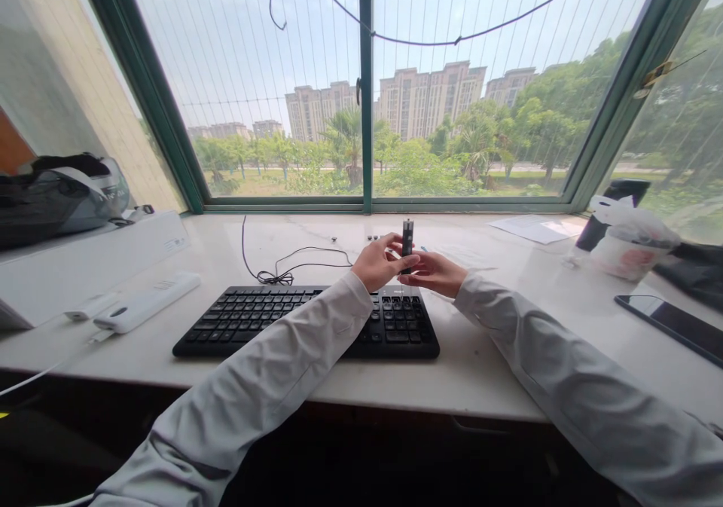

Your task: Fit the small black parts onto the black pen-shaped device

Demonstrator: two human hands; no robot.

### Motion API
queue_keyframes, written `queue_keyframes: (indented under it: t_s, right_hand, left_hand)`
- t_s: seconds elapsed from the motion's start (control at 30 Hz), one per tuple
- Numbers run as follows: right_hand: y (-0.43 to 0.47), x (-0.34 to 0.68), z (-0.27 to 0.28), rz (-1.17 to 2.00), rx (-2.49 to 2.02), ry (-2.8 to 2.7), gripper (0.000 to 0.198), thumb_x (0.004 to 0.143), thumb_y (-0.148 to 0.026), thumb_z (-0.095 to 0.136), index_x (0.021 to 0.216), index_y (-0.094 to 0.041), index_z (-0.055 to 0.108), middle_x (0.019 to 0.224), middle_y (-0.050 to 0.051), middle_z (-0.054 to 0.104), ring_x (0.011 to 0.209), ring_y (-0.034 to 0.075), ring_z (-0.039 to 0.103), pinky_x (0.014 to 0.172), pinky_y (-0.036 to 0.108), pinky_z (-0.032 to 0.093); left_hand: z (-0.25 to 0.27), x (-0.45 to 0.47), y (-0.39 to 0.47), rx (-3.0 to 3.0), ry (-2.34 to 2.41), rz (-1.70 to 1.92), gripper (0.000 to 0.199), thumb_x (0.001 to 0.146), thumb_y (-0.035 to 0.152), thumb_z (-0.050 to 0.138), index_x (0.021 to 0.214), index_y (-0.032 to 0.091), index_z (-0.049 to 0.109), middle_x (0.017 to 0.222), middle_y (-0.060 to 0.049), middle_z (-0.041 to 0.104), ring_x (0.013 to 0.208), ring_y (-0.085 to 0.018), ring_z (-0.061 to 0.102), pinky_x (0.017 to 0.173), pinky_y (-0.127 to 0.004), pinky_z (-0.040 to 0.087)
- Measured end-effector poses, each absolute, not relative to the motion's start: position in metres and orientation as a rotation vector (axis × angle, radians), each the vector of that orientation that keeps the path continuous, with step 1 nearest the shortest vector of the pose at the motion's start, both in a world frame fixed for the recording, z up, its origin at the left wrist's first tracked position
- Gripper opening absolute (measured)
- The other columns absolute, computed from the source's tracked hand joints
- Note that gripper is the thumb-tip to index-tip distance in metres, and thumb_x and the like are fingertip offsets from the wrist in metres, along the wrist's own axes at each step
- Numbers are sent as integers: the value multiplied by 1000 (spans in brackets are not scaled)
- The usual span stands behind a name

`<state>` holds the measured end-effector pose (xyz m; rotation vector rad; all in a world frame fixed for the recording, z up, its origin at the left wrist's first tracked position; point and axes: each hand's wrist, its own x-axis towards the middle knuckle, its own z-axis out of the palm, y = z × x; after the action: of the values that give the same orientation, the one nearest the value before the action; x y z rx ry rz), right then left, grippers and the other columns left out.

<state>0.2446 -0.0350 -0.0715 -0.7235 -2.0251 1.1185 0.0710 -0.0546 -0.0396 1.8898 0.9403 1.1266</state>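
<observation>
Right now both my hands meet just right of the middle of the frame, above the number pad of the keyboard. My left hand [381,261] is closed in a pinch, thumb and fingers around a dark, narrow stick [407,237] that stands upright, its top end poking out above my fingertips. My right hand [439,272] comes in from the other side with its fingers nearly closed at the lower end of the stick; I can't tell whether it grips it too or only touches it.

Beneath my hands and left sleeve [294,356] lies the black keyboard [242,317], stretching from the lower left to the center. Behind it a thin black cable [276,276] lies in loose coils on the white counter [480,371], and a few small dark pieces [373,237] sit past my left hand, too small to make out.

At the left of the frame there's a white power strip [147,303], with a long white box [107,266] behind it and a dark bag [56,200] on top. At the right edge lie a phone [675,325] and, above it, a knotted plastic bag [629,251]. A window [366,126] fills the top.
</observation>
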Motion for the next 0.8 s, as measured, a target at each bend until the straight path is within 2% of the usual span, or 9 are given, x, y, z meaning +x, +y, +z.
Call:
queue_keyframes:
  t_s: [0.07,0.13,0.27,0.37,0.4,0.47,0.53,0.67,0.8]
  right_hand:
    - [-40,239,-70,1232,-613,-1938,65,69,-36,75,130,-27,52,125,8,59,110,26,58,91,40,48]
    - [-45,234,-67,1359,-563,-1838,63,71,-32,73,130,-27,51,126,8,58,103,24,61,88,39,49]
    - [-55,224,-61,1479,-621,-1566,47,69,-25,72,114,-22,59,80,1,66,65,13,61,61,26,51]
    - [-62,217,-56,1482,-643,-1357,22,70,-29,71,84,-19,58,53,-7,48,40,4,39,37,17,31]
    - [-64,216,-55,1477,-655,-1299,23,71,-32,70,75,-18,53,48,-8,41,37,3,30,34,17,24]
    - [-66,214,-54,1456,-680,-1201,35,73,-39,69,63,-19,42,43,-10,29,34,2,18,31,17,13]
    - [-67,213,-54,1428,-666,-1133,41,73,-38,69,59,-19,36,40,-11,24,33,2,14,31,19,10]
    - [-65,213,-57,1497,-556,-1114,41,76,-35,64,53,-20,33,35,-9,24,32,4,18,33,20,15]
    - [-65,214,-58,1573,-483,-1060,39,82,-32,56,53,-20,33,34,-8,25,32,6,17,34,21,17]
  left_hand:
    - [-38,70,-57,1880,889,1130,51,62,39,78,103,15,58,89,-5,63,57,-10,59,50,-22,47]
    - [-36,69,-58,1909,836,1141,50,63,42,77,102,16,59,91,-6,65,58,-11,60,50,-22,48]
    - [-28,65,-58,2069,851,1140,44,72,48,67,100,14,63,96,-8,67,67,-12,62,58,-23,50]
    - [-23,59,-54,2192,977,1186,41,82,50,54,100,15,64,96,-7,68,71,-12,61,65,-24,49]
    - [-23,57,-52,2238,1024,1193,40,84,50,51,98,15,65,94,-6,69,72,-13,61,67,-24,49]
    - [-23,53,-50,2337,1118,1112,39,86,49,47,92,16,66,86,-5,69,72,-13,61,70,-24,48]
    - [-26,51,-48,2441,1175,891,37,85,49,48,90,17,68,78,-3,69,71,-14,62,70,-25,47]
    - [-36,50,-47,2572,1163,482,33,80,47,57,91,19,70,77,-2,70,71,-14,62,69,-24,46]
    - [-45,54,-44,2542,1094,428,33,76,47,61,92,20,71,80,-3,70,74,-14,62,68,-23,45]
